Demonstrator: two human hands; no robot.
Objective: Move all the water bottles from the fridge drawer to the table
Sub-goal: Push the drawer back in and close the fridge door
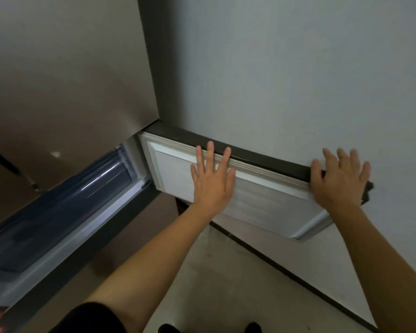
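Drawer: the translucent blue-tinted plastic fridge drawer (65, 212) is sitting at the left in the open lower compartment, its long axis running from the near left up to the far centre; motion blur is hiding what is inside.
Door: the lower fridge door with a white ribbed inner panel (262, 200) and a dark top edge is standing open, stretching rightward along the pale grey wall (298, 68).
Left hand: the left hand (211, 181) is pressing flat on the inner panel, fingers straight and spread, gripping nothing.
Right hand: the right hand (339, 181) is resting over the door's right end, fingers spread, thumb lying against the dark edge.
Around: the brownish-grey upper fridge front (58, 80) is looming far left; the pale floor (226, 284) is lying below.
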